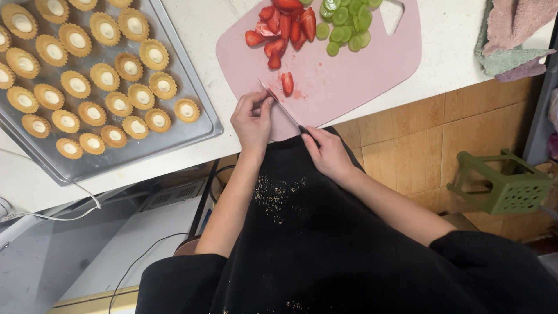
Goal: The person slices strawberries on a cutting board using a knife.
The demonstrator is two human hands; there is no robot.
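Right hand (327,152) gripping knife (283,109); left hand (252,119) pinching strawberry bit (271,95) at the blade. Beyond the fingers on pink cutting board (360,75): strawberry slice (287,83), strawberry pile (283,26), green grape slices (347,23). Left of left hand, tart tray (197,125).

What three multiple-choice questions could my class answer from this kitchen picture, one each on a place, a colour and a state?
1. Where do the filled tart shells lie?
A on a metal tray
B on the cutting board
C on the floor

2. What colour is the cutting board?
A green
B pink
C white

3. What does the right hand hold?
A nothing
B a cloth
C a knife

Answers: 1 A, they fill the tray left of the board. 2 B, pale pink under the strawberry pieces. 3 C, the knife runs toward the left hand.
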